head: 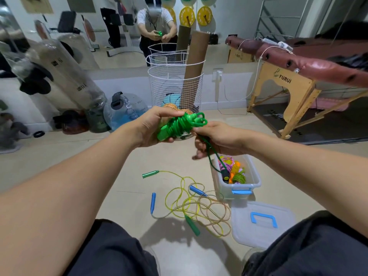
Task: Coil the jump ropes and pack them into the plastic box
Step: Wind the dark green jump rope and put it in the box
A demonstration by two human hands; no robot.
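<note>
My left hand (148, 127) grips a bright green jump rope (180, 125) wound tightly around its handles, held in front of me. My right hand (216, 139) pinches the loose end of that green cord beside the bundle. A dark green cord hangs down from my right hand to a black-and-yellow handle (226, 175) over the plastic box (256, 183). Several coiled ropes lie in the box. On the floor lie a tangled yellow rope with green handles (180, 204) and a speckled rope with blue handles (214, 213).
The box lid with a blue handle (262, 222) lies on the floor right of the ropes. A white wire basket (175, 86) with cardboard tubes stands ahead, a massage table (298, 76) at right, bags and a water jug (127, 110) at left. My knees frame the bottom.
</note>
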